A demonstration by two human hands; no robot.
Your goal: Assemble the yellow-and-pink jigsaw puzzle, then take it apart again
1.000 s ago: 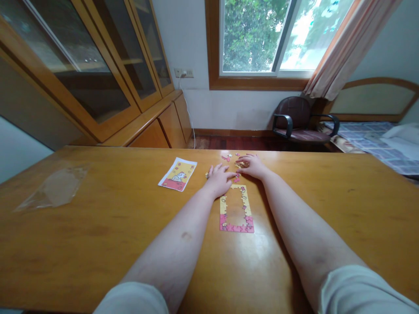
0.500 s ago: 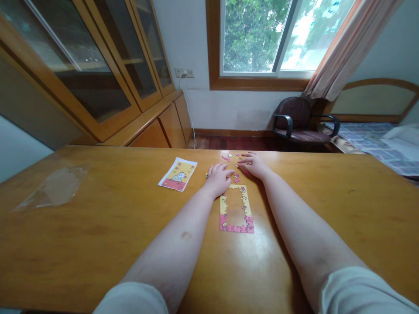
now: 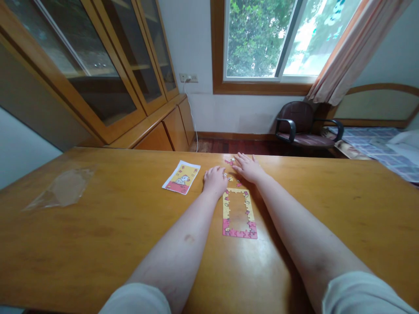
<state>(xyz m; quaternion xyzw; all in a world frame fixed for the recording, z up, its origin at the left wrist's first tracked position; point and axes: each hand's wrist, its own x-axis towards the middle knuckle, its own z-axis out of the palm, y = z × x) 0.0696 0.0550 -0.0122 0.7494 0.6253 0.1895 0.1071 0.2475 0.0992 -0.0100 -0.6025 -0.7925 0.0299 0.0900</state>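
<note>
A puzzle frame (image 3: pixel 226 224) of joined pieces, yellow above and pink below, lies on the table with bare wood in its middle. Just beyond its upper left corner, my left hand (image 3: pixel 215 181) rests palm down, fingers slightly bent, beside loose yellow puzzle pieces (image 3: pixel 230 179). My right hand (image 3: pixel 248 168) lies farther out with fingers spread, next to pink pieces (image 3: pixel 229 162) near the far edge. A small pink piece (image 3: pixel 238 183) sits between that hand and the frame. Whatever is under either palm is hidden.
A picture card (image 3: pixel 181 178) with a white animal on yellow and pink lies left of my left hand. A clear plastic bag (image 3: pixel 62 188) is on the left of the wooden table (image 3: pixel 131 226). An office chair (image 3: pixel 296 122) stands beyond the far edge.
My right hand has shifted slightly left and away from me, its fingers spreading. The left thumb has drawn in, uncovering yellow pieces. The whole view has shifted a little.
</note>
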